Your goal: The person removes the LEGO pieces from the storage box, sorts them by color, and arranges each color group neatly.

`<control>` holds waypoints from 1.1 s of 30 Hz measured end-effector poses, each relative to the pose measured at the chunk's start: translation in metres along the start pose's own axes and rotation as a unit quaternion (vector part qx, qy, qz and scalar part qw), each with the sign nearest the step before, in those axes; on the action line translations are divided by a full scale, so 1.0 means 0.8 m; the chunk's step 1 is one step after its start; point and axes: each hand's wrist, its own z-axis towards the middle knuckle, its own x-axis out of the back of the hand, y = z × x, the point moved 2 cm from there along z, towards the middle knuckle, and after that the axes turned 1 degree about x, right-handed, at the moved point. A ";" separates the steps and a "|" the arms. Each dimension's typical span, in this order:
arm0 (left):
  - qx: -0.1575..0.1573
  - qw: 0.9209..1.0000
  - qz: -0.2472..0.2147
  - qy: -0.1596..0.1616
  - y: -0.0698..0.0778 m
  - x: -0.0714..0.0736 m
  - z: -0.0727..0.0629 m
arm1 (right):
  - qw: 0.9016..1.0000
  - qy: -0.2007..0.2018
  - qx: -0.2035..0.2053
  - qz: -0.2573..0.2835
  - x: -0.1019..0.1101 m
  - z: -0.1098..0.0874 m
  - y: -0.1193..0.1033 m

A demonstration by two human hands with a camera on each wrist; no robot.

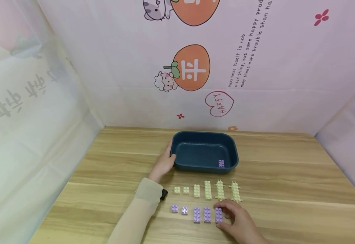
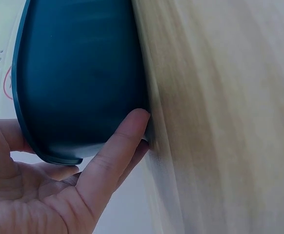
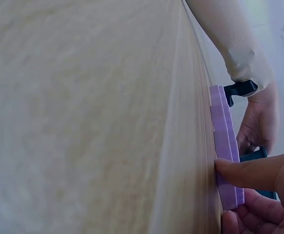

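Note:
My left hand holds the left end of a dark blue tub, thumb and fingers around its corner. In the left wrist view the thumb lies against the tub's outer wall. My right hand pinches a purple toy building brick, the rightmost of its row, between thumb and forefinger at its two ends. The brick appears low over or on the table in the right wrist view. To its left stand two long purple bricks and two small purple bricks.
Behind the purple row lies a row of pale yellow bricks, with two pronged yellow pieces at its right. One purple brick lies in the tub's front right corner. A printed cloth hangs behind the wooden table.

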 end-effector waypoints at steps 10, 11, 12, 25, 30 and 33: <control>0.000 1.000 -0.008 -0.002 0.002 0.001 0.000 | 1.000 -0.001 -0.011 0.002 0.000 0.000 -0.001; -0.001 1.000 -0.008 -0.002 0.002 0.001 0.000 | 1.000 0.000 -0.009 0.002 0.000 0.000 -0.001; -0.001 1.000 -0.007 -0.002 0.003 0.001 0.000 | 1.000 0.001 -0.006 0.003 0.001 0.000 -0.001; -0.008 1.000 -0.004 -0.003 0.003 0.001 -0.001 | 0.998 0.048 -0.028 0.015 0.019 0.003 -0.012; -0.004 1.000 0.006 0.000 0.003 0.002 -0.001 | 0.994 0.103 0.025 -0.010 0.043 0.015 -0.026; -0.005 1.000 0.010 0.000 0.002 0.002 -0.001 | 0.986 0.135 0.100 -0.020 0.059 0.027 -0.032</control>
